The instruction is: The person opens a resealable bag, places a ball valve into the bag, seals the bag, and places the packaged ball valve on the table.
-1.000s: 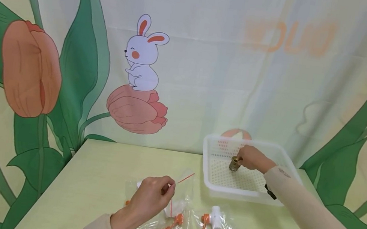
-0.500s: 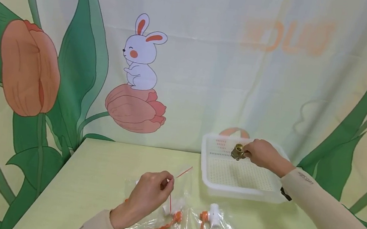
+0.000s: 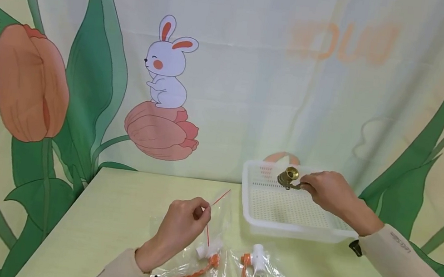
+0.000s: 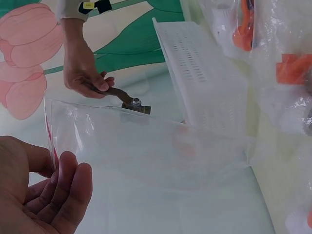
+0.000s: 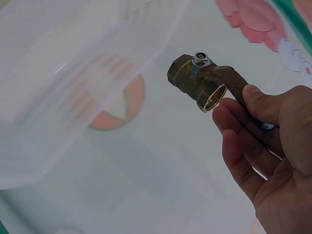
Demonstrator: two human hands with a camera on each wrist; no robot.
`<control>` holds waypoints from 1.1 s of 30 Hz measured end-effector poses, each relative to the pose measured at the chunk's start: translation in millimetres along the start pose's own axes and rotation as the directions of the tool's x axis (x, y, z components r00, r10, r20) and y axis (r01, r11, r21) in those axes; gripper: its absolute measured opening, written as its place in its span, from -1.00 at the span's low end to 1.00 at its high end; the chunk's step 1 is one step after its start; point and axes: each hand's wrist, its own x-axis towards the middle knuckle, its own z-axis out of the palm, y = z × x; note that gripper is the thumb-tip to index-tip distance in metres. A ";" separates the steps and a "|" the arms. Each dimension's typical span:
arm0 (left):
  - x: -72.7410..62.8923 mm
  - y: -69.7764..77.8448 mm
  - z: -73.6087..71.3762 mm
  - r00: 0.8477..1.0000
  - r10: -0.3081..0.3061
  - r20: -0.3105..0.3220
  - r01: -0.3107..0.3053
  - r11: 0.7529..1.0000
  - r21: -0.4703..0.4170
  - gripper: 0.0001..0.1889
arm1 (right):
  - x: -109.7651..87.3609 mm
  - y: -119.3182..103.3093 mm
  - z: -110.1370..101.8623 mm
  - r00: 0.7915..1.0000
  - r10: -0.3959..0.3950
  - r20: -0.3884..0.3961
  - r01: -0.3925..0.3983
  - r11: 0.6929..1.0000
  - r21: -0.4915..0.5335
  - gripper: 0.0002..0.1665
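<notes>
My right hand (image 3: 332, 194) pinches the lever of a brass ball valve (image 3: 289, 177) above the white basket (image 3: 285, 229). In the right wrist view the threaded opening of the ball valve (image 5: 192, 83) and the nut on its stem show, and the thumb presses the flat lever. A clear zip bag (image 4: 122, 141) with a red seal line hangs from my left hand (image 3: 181, 225), which pinches it at the mouth between thumb and fingers. In the left wrist view the bag's near edge overlaps the valve.
Clear bags lie on the table at the front, one with a white tee fitting (image 3: 258, 259) and an orange part (image 3: 247, 260), another with a white fitting (image 3: 208, 250) and an orange piece (image 3: 200, 271). A printed curtain (image 3: 231, 89) hangs behind the table (image 3: 114, 217).
My right hand has lifted the ball valve from low inside the basket to above it, tilting the opening toward me. My left hand, still pinching the bag, has risen slightly.
</notes>
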 end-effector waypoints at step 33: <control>29.4 7.2 13.2 0.988 -0.117 -0.101 0.110 0.991 -0.072 -0.89 | -9.2 -97.6 -65.2 0.774 -0.199 -0.601 0.275 0.961 0.036 -0.60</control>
